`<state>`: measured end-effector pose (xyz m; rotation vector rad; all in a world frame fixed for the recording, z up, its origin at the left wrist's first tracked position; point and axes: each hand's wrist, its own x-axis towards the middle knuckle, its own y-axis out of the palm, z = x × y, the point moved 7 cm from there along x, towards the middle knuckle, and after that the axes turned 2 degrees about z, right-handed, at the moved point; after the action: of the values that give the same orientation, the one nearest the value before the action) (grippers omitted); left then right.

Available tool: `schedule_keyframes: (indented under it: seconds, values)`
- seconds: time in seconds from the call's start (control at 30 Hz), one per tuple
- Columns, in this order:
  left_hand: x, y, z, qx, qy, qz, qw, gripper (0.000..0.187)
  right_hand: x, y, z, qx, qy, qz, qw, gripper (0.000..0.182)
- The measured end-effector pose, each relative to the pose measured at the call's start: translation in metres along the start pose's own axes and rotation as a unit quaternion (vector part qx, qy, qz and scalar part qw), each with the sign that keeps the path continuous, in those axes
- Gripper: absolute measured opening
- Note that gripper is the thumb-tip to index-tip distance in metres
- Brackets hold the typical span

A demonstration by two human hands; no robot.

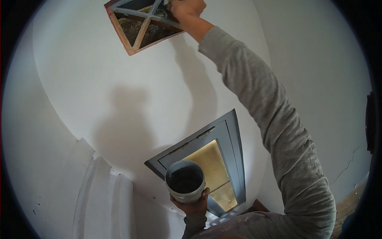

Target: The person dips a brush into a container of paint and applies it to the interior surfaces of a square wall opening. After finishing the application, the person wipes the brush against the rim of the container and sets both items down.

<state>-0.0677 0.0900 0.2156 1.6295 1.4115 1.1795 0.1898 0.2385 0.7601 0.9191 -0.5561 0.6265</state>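
In the head view, the left hand [196,205] grips a round bucket [184,196] at the lower centre of the frame, cupping it from below with the thumb up the right side; such a hold probably lets the palm take the weight and keeps the mouth facing up, so that nothing tips out. The inside of the bucket is dark and smeared with grey, though how much it holds is hard to make out. It is kept below the raised arm, likely to stay within reach while leaving the other side free. The right arm, in its grey sleeve [270,107], stretches from the lower right to the top of the frame, where the right hand [189,8] is against a window frame with crossed bars [148,15], set high in the white wall [79,71]. The fingers are bent near a small pale object [167,2], but the edge of the picture cuts them off, so I cannot tell whether they are closed on it. The long reach seems called for by the height of those bars, grey toward the top and bare wood toward the lower left. Behind the bucket, a grey hinged frame [234,159] surrounds yellowish panes [211,163]; the bucket overlaps it only in sight, as far as one can judge through this curved lens.
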Motion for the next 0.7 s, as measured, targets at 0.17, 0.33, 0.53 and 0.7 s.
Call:
schedule_keyframes:
  seconds: [0.17,0.33,0.53,0.7]
  values:
    - [0.000,-0.004,0.000,-0.004,-0.008,-0.028,1.000,0.087,0.009,0.008,0.000,-0.048,-0.069,-0.005,0.996,0.027]
    - [0.003,-0.004,0.006,-0.004,-0.009,-0.035,0.999,0.083,0.019,0.009,0.004,-0.049,-0.041,-0.033,0.997,0.029]
    - [0.003,-0.014,0.001,-0.006,-0.009,-0.068,0.998,0.080,0.013,-0.007,0.009,0.161,0.007,0.066,0.985,0.014]
    - [0.008,-0.012,0.007,0.047,-0.008,-0.078,0.996,0.079,0.013,-0.002,0.030,-0.055,-0.102,-0.009,0.993,0.022]
